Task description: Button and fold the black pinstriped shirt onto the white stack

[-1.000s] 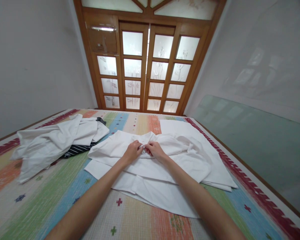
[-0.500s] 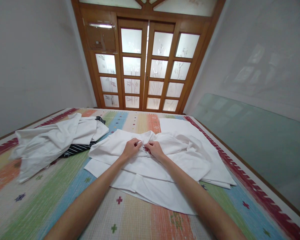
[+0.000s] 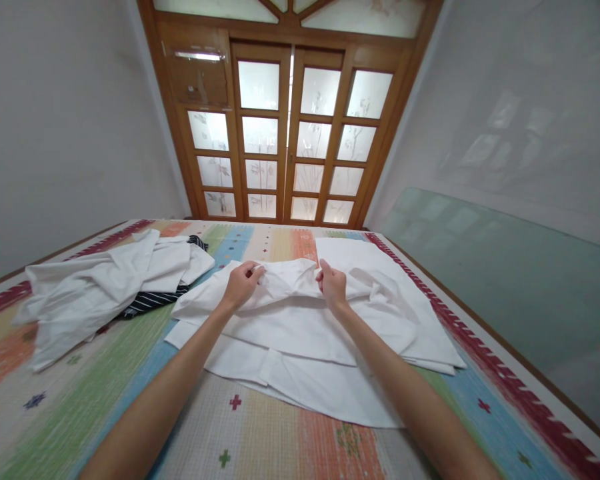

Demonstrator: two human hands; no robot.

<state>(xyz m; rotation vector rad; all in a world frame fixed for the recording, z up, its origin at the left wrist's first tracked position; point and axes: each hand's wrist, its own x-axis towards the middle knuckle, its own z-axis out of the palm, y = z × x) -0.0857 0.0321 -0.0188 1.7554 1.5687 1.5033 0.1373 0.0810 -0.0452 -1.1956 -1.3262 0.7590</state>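
Observation:
A white shirt (image 3: 300, 327) lies spread in front of me, its collar end away from me and its lower hem towards me. My left hand (image 3: 243, 283) pinches the cloth at the left of the collar. On the other side, my right hand (image 3: 332, 285) is closed on the collar's right part. Between the two hands the collar band stretches, slightly raised and creased. Wrinkled folds of the shirt, perhaps a sleeve, bunch to the right of my right hand.
A flat white folded garment (image 3: 435, 327) lies under and beyond the shirt's right side. Over to the left is a crumpled white garment (image 3: 115, 273) with black striped cloth (image 3: 155, 300) beneath it. Everything rests on a striped, multicoloured bedspread (image 3: 125, 373). Wooden glazed doors (image 3: 287, 133) stand behind.
My hands were together at the middle of the collar. They have moved apart, left and right, and the collar cloth between them is now spread.

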